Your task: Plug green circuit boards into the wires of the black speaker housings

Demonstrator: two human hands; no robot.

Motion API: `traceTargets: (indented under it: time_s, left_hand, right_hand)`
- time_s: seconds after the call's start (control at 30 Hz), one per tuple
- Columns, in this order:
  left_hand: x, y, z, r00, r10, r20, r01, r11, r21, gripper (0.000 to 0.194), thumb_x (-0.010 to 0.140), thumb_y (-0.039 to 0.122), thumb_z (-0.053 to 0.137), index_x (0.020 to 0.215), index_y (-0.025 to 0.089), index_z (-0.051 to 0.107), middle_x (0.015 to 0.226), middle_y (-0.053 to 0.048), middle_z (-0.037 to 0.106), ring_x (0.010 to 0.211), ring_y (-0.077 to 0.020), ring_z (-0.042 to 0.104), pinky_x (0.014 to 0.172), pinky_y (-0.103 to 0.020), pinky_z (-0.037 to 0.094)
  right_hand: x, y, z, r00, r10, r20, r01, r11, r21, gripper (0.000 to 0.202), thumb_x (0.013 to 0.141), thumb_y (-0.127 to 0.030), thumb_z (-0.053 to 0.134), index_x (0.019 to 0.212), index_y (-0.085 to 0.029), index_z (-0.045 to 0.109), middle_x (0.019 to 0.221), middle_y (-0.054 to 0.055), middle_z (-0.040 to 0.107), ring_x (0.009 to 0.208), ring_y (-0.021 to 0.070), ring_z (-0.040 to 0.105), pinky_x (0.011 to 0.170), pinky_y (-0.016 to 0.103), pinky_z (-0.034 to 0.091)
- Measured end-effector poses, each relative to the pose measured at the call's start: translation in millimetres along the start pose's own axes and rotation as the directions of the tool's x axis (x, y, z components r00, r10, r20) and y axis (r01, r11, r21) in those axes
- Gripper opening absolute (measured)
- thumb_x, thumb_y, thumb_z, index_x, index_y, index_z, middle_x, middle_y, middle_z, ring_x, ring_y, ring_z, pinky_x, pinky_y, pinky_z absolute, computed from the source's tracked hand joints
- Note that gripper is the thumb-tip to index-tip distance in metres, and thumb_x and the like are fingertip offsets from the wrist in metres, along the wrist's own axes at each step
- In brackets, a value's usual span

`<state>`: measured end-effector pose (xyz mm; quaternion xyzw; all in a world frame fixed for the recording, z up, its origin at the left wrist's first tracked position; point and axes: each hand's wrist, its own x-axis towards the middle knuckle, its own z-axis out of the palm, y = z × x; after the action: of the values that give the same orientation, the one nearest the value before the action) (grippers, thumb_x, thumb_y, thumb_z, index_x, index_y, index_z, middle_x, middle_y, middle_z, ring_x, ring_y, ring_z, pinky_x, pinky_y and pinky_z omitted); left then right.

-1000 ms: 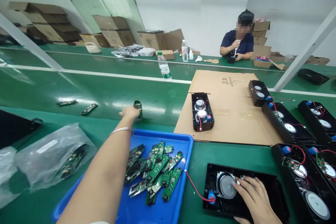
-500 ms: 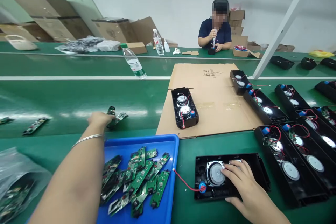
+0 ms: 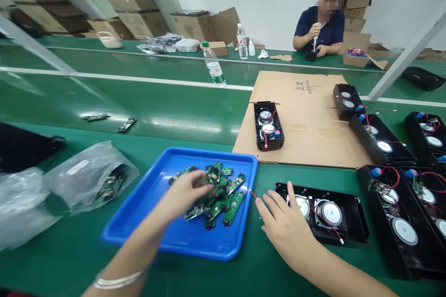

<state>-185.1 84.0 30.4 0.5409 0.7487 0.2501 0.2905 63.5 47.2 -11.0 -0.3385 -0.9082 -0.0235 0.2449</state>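
Observation:
My left hand is over the blue tray, its fingers closed on a green circuit board that is smeared by motion. A pile of similar circuit boards lies beneath and beside it in the tray. My right hand is open with fingers spread, over the left end of a black speaker housing. Two round speakers sit in that housing; my fingers partly cover the left one. A red wire ends at the tray's right rim, near my right fingertips.
Plastic bags, one with boards inside, lie left of the tray. Another speaker housing stands on a cardboard sheet. Several more housings fill the right side. A water bottle stands farther back; a person works across the table.
My left hand has come back from the far strip to the tray, bringing a circuit board. My right hand has shifted to the housing's left end. The view has turned left.

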Motion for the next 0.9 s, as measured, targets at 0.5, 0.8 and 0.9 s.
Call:
traceTargets:
  time_s: [0.5,0.8,0.9]
  left_hand:
    - [-88.4,-4.4,45.9,0.998,-0.065,-0.02,0.043,0.834,-0.55,0.039,0.078,0.041,0.058,0.109,0.019,0.065,0.084,-0.008,0.07,0.075,-0.0236,0.063,0.07,-0.034,0.049]
    - [-96.5,48.3,96.5,0.879,0.069,0.472,0.476,-0.075,-0.876,0.026,0.071,0.028,0.075,0.095,0.02,0.073,0.084,-0.006,0.071,0.078,-0.0173,0.062,0.069,-0.028,0.048]
    - [-95.7,45.2,98.8,0.889,0.08,0.45,0.452,-0.007,-0.892,0.029,0.069,0.032,0.077,0.097,0.022,0.072,0.095,-0.008,0.072,0.093,-0.0227,0.063,0.081,-0.033,0.048]
  right_hand:
    - [-6.4,17.6,-36.9,0.864,0.496,0.091,-0.282,0.325,0.903,0.015,0.092,-0.025,0.05,0.095,-0.023,0.065,0.063,-0.002,0.061,0.048,0.0094,0.056,0.05,0.023,0.051]
    - [-15.1,29.0,-44.5,0.965,0.261,-0.031,-0.167,0.701,0.693,0.031,0.098,-0.026,0.03,0.12,-0.023,0.051,0.093,0.006,0.058,0.086,0.0181,0.054,0.075,0.034,0.049]
    - [-13.2,37.2,-44.2,0.935,0.345,-0.085,-0.225,0.761,0.609,0.023,0.095,-0.021,0.039,0.102,-0.023,0.06,0.089,0.005,0.064,0.086,0.0194,0.055,0.074,0.034,0.048]
